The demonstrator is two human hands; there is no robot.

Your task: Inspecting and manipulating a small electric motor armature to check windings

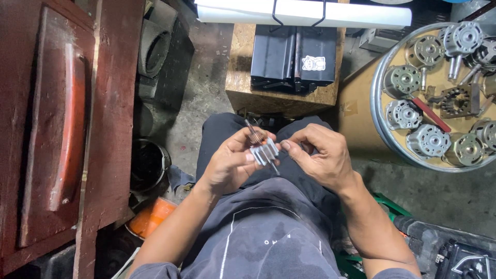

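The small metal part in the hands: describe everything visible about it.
The small metal part looks like a motor rotor: a ribbed silver block on a thin dark shaft that juts out both ends, tilted, with a coppery section near the top. The left hand grips it over the lap; the right hand fingers touch its right side.

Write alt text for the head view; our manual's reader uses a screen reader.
Seated person's left hand and right hand hold a small motor rotor with a shaft over the lap. A round tray of small motors sits right, a black case on a wooden block ahead.
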